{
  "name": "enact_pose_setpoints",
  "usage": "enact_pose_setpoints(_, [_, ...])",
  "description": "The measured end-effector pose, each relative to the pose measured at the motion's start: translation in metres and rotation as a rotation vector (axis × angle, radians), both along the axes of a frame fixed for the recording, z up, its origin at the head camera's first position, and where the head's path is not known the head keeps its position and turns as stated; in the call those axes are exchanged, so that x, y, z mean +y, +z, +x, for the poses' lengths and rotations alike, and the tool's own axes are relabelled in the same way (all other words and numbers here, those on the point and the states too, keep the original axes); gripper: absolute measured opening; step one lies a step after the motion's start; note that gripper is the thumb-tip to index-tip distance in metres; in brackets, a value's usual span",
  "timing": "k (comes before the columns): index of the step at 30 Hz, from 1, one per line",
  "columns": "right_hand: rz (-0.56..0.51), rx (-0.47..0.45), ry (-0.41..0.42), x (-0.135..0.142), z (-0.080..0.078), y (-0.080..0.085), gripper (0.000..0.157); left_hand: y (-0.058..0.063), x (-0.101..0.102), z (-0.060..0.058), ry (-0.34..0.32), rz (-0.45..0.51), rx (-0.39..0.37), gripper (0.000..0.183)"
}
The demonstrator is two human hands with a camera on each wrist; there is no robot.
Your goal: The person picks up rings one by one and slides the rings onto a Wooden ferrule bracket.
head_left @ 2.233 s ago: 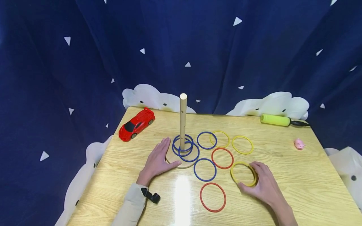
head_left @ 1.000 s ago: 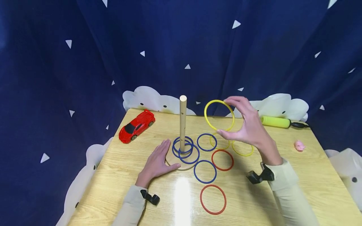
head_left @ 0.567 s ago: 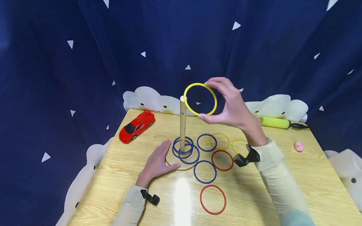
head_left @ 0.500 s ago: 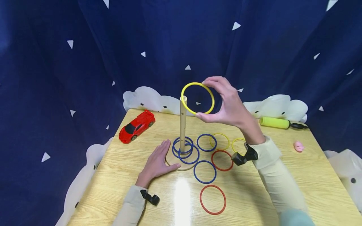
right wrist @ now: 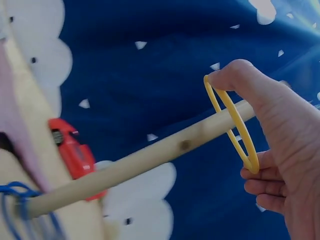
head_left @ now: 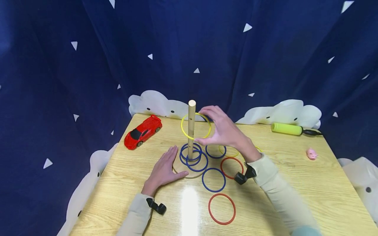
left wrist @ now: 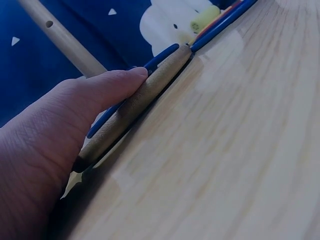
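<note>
A wooden post (head_left: 191, 122) stands upright on a round wooden base (head_left: 178, 169). My right hand (head_left: 221, 128) pinches a yellow ring (head_left: 181, 126) between thumb and fingers. In the right wrist view the yellow ring (right wrist: 242, 122) encircles the upper part of the post, tilted against it. My left hand (head_left: 165, 170) lies along the near-left side of the base, fingers straight. Its thumb (left wrist: 120, 82) rests on the base's edge in the left wrist view. Several blue rings (head_left: 206, 158) lie around the foot of the post, overlapping.
Right of the base lie another blue ring (head_left: 225, 178), a red ring (head_left: 243, 167) and a nearer red ring (head_left: 235, 209). Yellow rings (head_left: 237, 154) are partly hidden behind the right arm. A red toy car (head_left: 143, 132), green pump (head_left: 286, 128) and pink pig (head_left: 311, 154) sit farther out.
My right hand picked up the yellow ring from the table, raised it leftward to the post's top, then lowered it around the post. My left hand stayed at the base.
</note>
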State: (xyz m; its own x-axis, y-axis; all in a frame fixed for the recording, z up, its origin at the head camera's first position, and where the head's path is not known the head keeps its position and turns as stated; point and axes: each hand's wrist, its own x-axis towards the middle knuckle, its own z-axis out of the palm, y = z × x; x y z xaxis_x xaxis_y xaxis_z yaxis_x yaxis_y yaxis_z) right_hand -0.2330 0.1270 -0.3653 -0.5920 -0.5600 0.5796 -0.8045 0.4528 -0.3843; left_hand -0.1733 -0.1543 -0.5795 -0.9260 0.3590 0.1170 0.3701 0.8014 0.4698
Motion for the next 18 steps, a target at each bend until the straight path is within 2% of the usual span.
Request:
enact_pose_setpoints(8, [0.122,-0.036,-0.05,-0.009,0.011,-0.063,0.093,-0.002,0.0,-0.002,0.013,-0.005,0.006,0.125])
enact_pose_setpoints(13, [0.178,-0.109,-0.073,-0.015,0.014,-0.098,0.097,-0.001,0.0,-0.001,0.013,0.004,-0.011,0.126])
enact_pose_setpoints(18, [0.224,-0.173,-0.088,-0.018,0.013,-0.128,0.093,0.0,0.001,-0.001,0.01,0.01,-0.008,0.124])
